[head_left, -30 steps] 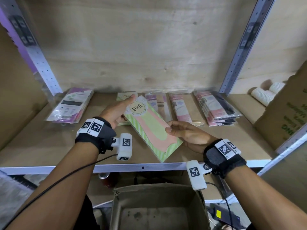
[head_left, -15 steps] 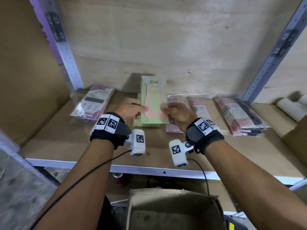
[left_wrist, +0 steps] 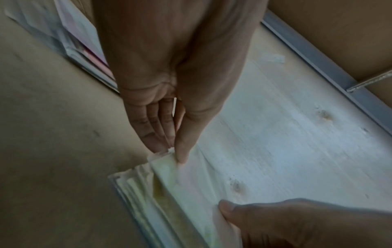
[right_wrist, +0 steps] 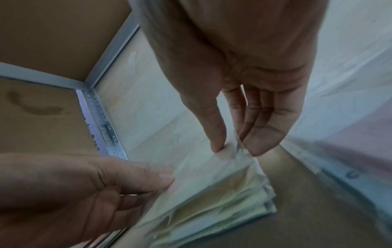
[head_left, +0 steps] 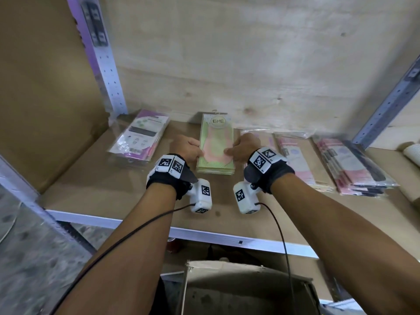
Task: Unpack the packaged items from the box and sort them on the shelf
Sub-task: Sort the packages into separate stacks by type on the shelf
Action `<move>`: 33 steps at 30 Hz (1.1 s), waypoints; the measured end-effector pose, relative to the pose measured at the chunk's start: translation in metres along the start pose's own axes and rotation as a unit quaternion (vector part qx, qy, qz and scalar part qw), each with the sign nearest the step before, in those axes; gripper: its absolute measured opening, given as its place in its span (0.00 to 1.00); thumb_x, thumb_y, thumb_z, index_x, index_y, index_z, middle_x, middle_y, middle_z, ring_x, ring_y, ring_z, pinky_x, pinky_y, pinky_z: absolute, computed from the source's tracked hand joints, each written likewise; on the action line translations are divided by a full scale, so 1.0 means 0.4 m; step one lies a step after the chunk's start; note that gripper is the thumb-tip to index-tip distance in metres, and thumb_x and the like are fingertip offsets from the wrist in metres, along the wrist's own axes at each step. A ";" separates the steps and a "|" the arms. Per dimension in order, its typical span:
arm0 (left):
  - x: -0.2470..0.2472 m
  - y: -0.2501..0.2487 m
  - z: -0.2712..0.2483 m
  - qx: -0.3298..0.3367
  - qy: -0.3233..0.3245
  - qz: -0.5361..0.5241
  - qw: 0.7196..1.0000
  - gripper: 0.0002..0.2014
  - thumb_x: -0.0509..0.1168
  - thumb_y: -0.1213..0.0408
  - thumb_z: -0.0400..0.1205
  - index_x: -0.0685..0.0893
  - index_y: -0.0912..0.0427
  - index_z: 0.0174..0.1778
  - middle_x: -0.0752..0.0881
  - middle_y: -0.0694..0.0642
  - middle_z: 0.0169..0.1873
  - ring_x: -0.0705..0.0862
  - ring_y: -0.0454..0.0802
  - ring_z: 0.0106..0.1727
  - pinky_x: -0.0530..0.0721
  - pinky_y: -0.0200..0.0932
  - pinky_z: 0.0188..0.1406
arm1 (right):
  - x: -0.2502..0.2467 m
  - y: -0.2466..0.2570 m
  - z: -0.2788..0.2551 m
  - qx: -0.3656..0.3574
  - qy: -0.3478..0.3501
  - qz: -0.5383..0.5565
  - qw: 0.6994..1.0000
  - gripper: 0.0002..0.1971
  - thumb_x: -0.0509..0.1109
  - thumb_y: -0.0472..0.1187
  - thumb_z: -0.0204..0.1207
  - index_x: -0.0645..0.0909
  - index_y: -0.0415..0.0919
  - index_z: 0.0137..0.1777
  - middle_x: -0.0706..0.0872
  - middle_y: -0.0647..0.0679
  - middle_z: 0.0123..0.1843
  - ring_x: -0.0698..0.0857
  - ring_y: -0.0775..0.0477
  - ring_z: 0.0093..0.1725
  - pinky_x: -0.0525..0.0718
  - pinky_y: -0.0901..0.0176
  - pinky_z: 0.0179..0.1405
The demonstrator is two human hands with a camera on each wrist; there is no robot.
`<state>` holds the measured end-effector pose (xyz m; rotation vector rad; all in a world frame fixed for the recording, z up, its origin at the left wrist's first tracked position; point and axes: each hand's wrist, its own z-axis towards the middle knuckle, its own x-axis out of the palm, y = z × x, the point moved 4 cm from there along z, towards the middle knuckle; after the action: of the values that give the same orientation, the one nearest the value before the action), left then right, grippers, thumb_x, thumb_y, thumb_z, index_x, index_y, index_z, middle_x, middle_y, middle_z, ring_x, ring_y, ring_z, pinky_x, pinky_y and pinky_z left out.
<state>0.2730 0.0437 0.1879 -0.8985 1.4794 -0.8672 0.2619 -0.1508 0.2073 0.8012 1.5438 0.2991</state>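
Observation:
A green and pink package [head_left: 216,142] labelled ENE lies on top of a stack of like packages on the wooden shelf [head_left: 113,185], near the back wall. My left hand [head_left: 198,153] pinches its left edge, thumb against fingers, as the left wrist view shows at the left hand [left_wrist: 174,151] and package [left_wrist: 165,177]. My right hand [head_left: 229,152] pinches the right edge, seen closer as the right hand [right_wrist: 233,149] on the package [right_wrist: 222,188]. The open cardboard box [head_left: 238,289] sits below the shelf, between my forearms; no items show in the part I can see.
A purple package [head_left: 141,137] lies left of the green stack. Pink packages [head_left: 293,158] and a taller pink and black stack [head_left: 354,167] lie to the right. White rolls [head_left: 412,153] sit at the far right. Metal uprights [head_left: 106,71] frame the bay.
Both hands carried the green package from a tilted hold over the shelf front to the back, stood it up briefly, and now it lies flat on the green stack.

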 end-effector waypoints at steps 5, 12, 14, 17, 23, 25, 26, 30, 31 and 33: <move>0.027 0.020 0.012 0.011 -0.001 0.019 1.000 0.16 0.79 0.76 0.69 0.85 0.50 0.26 0.88 0.55 0.34 0.89 0.56 0.44 0.91 0.54 0.55 | 0.010 -0.006 0.014 0.016 0.008 -0.029 0.999 0.21 0.83 0.45 0.69 0.85 0.32 0.56 0.91 0.38 0.54 0.90 0.40 0.54 0.90 0.50 0.53; 0.036 0.030 0.026 0.028 -0.002 0.059 0.998 0.12 0.78 0.73 0.71 0.84 0.52 0.34 0.83 0.55 0.38 0.83 0.52 0.41 0.89 0.56 0.55 | 0.033 -0.007 0.033 0.028 0.022 -0.036 0.999 0.18 0.83 0.43 0.68 0.76 0.38 0.39 0.89 0.36 0.57 0.89 0.38 0.57 0.89 0.48 0.55; 0.038 0.033 0.027 0.026 -0.002 0.064 0.998 0.14 0.78 0.73 0.71 0.81 0.53 0.40 0.80 0.54 0.38 0.79 0.49 0.41 0.88 0.49 0.50 | 0.038 -0.009 0.038 0.032 0.019 -0.033 0.999 0.18 0.84 0.42 0.67 0.75 0.38 0.37 0.90 0.36 0.54 0.90 0.38 0.55 0.90 0.46 0.55; 0.038 0.033 0.031 0.027 -0.002 0.069 0.997 0.13 0.78 0.72 0.73 0.81 0.54 0.41 0.80 0.54 0.39 0.79 0.49 0.42 0.81 0.42 0.46 | 0.040 -0.008 0.046 0.033 0.014 -0.047 0.998 0.19 0.84 0.44 0.67 0.75 0.38 0.36 0.90 0.37 0.53 0.90 0.40 0.54 0.90 0.48 0.53; 0.035 0.039 0.030 -0.006 -0.018 0.056 0.998 0.16 0.79 0.71 0.74 0.91 0.63 0.58 0.90 0.58 0.53 0.88 0.55 0.58 0.85 0.44 0.64 | 0.045 -0.012 0.053 0.020 0.003 -0.073 0.997 0.18 0.84 0.45 0.66 0.76 0.39 0.37 0.90 0.39 0.47 0.91 0.41 0.47 0.89 0.53 0.41; 0.034 0.038 0.027 -0.009 -0.021 0.056 0.998 0.16 0.79 0.70 0.74 0.91 0.64 0.58 0.90 0.58 0.52 0.88 0.56 0.59 0.84 0.41 0.61 | 0.046 -0.009 0.051 0.017 -0.001 -0.077 0.997 0.18 0.84 0.45 0.66 0.76 0.39 0.37 0.90 0.39 0.48 0.90 0.41 0.47 0.87 0.55 0.38; 0.034 0.038 0.027 -0.009 -0.023 0.055 0.998 0.15 0.79 0.70 0.74 0.91 0.64 0.57 0.90 0.57 0.50 0.88 0.56 0.58 0.84 0.40 0.59 | 0.045 -0.007 0.049 0.018 0.000 -0.080 0.997 0.19 0.84 0.46 0.67 0.75 0.39 0.37 0.90 0.39 0.48 0.90 0.41 0.48 0.86 0.55 0.38; 0.023 0.035 0.020 0.003 -0.037 0.046 0.998 0.12 0.78 0.68 0.76 0.91 0.58 0.54 0.87 0.55 0.46 0.87 0.53 0.52 0.86 0.44 0.58 | 0.040 0.002 0.040 0.013 0.003 -0.112 0.994 0.17 0.82 0.44 0.69 0.75 0.38 0.38 0.88 0.39 0.51 0.87 0.42 0.44 0.79 0.59 0.30; 0.013 0.031 0.018 0.019 -0.046 0.044 0.998 0.10 0.77 0.67 0.76 0.89 0.55 0.52 0.85 0.54 0.44 0.85 0.52 0.49 0.85 0.43 0.56 | 0.037 0.007 0.037 0.007 -0.004 -0.124 0.992 0.16 0.81 0.43 0.70 0.77 0.36 0.42 0.87 0.39 0.52 0.84 0.43 0.40 0.75 0.61 0.26; -0.017 0.023 0.016 0.051 -0.069 0.039 0.996 0.08 0.75 0.65 0.78 0.87 0.52 0.51 0.83 0.52 0.43 0.82 0.51 0.48 0.81 0.40 0.54 | 0.026 0.023 0.031 -0.019 -0.034 -0.134 0.990 0.15 0.78 0.40 0.72 0.80 0.33 0.53 0.85 0.40 0.54 0.78 0.47 0.35 0.68 0.62 0.22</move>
<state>0.2791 0.0534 0.1820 -0.8030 1.3300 -0.8007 0.2772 -0.1407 0.2031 0.5591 1.5553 0.1017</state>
